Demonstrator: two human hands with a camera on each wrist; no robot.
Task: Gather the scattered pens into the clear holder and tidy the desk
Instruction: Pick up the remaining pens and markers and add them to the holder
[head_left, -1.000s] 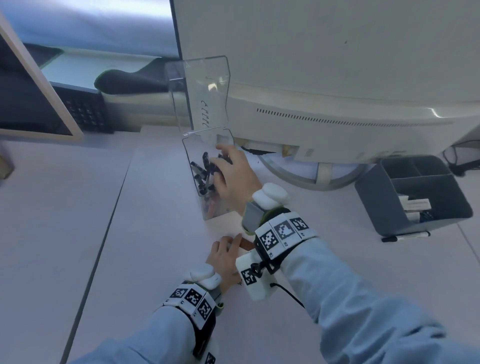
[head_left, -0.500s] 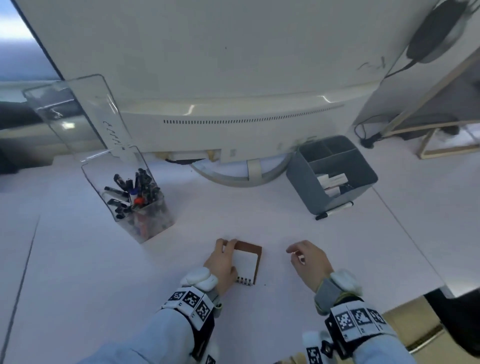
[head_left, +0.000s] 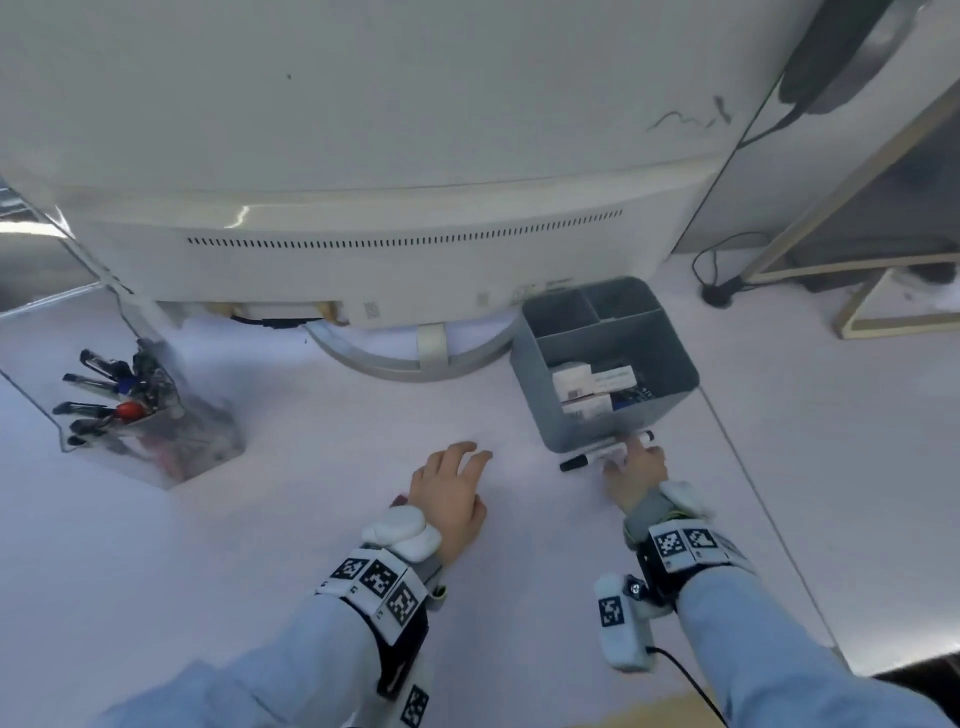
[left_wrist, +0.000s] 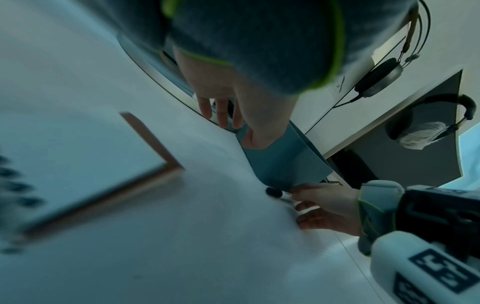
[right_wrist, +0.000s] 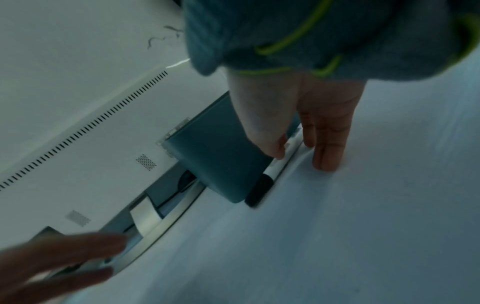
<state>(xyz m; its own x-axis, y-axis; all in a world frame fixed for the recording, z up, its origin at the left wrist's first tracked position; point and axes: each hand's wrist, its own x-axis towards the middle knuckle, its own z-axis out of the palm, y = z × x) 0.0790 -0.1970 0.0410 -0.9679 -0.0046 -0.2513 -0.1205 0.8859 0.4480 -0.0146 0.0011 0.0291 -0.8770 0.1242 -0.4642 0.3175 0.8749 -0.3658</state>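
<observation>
Marker: a white marker (head_left: 605, 453) with a black cap lies flat on the desk (head_left: 311, 519), tight against the near wall of the grey organiser (head_left: 576, 415), cap end toward the left.
Your right hand: your right hand (head_left: 636, 470) is down on the marker; the right wrist view shows your thumb (right_wrist: 272, 144) on the white barrel on the organiser's side and your straight fingers (right_wrist: 328, 152) on the desk on the other side. You are touching it, not yet gripping it.
Your left hand: your left hand (head_left: 452, 493) hovers left of the organiser, fingers spread and relaxed, holding nothing.
Clear holder: the clear holder (head_left: 150, 415) stands far to the left of the organiser, with a bunch of pens (head_left: 111, 397) inside it, dark ones and a red cap among them.
Notebook: a small brown-edged notebook (left_wrist: 78, 164) lies on the desk left of the organiser, by your left wrist.
Organiser: it stands in front of the white monitor (head_left: 389, 182) and has white boxes (head_left: 592, 387) in its near compartment.
Headphones: headphones (head_left: 831, 57) hang above and right of the organiser.
</observation>
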